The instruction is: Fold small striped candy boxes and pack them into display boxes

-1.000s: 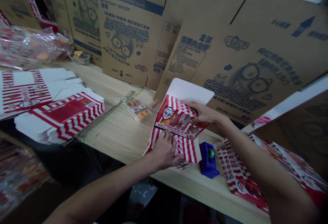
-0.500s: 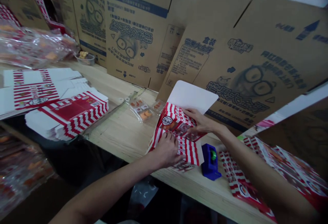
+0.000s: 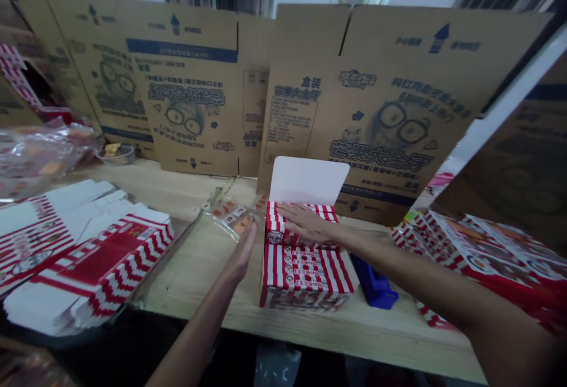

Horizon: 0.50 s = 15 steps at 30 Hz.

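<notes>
A red-and-white striped box (image 3: 308, 269) stands on the wooden table in front of me, with a white flap (image 3: 308, 181) raised at its back. My right hand (image 3: 305, 223) lies flat across the rear part of the stripes, fingers stretched out and holding nothing. Just left of the box, my left hand (image 3: 243, 251) is held upright on edge, empty, with its fingers extended. Near its fingertips lie clear packets with orange pieces (image 3: 230, 217). Partly behind my right forearm is a blue tape dispenser (image 3: 376, 285).
Flat striped cartons (image 3: 110, 257) are piled at the left. Filled striped boxes (image 3: 487, 251) sit at the right. Large cardboard sheets (image 3: 199, 97) stand along the back. A small clear tub (image 3: 117, 155) and plastic bags (image 3: 48, 156) are at the back left.
My left hand has let go of the box front and moved left beside it. My right hand has flattened on top. The box now sits squarer to the view, which has shifted.
</notes>
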Motion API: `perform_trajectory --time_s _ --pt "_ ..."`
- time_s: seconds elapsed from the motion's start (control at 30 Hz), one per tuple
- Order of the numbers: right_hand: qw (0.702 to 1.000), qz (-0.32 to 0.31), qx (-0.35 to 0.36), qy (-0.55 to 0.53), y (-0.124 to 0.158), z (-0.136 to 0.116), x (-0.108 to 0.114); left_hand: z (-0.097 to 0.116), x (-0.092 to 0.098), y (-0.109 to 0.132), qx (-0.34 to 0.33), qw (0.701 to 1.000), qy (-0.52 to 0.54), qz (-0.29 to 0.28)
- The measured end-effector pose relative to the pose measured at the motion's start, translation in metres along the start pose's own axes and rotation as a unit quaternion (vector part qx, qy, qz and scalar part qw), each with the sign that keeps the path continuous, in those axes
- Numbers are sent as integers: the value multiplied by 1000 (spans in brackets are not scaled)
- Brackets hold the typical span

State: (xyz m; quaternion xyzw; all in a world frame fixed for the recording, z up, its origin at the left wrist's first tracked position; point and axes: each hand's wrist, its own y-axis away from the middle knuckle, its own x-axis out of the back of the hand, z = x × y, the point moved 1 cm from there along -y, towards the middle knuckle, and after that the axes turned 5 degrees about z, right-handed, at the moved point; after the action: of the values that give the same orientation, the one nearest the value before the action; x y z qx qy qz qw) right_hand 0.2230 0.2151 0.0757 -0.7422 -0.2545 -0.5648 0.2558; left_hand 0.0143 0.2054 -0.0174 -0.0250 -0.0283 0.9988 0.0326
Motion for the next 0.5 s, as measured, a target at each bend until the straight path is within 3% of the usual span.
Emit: perform_trajectory --time_s 0.07,0.1,0.2,0.27,0.33,0.4,0.5 --pt "1000 6 -6 -5 1 -3 6 -5 -8 -11 38 999 16 -14" --pt "1000 9 -6 -2 2 -5 10 -1 -11 -15 21 1000 5 -5" --pt "999 38 -10 19 10 -5 22 30 -14 -20 -174 977 -122 23" --pt "998 52 -30 24 18 5 26 55 -16 -22 -314 910 -268 -36" --pt "998 41 -51 14 26 20 25 72 -21 -25 -371 824 -409 -131" --pt "998 11 -54 -10 33 34 18 77 -28 -28 -359 760 -507 -189" --pt "997 -23 -60 -30 38 46 -2 69 -38 -29 -323 707 -587 -228"
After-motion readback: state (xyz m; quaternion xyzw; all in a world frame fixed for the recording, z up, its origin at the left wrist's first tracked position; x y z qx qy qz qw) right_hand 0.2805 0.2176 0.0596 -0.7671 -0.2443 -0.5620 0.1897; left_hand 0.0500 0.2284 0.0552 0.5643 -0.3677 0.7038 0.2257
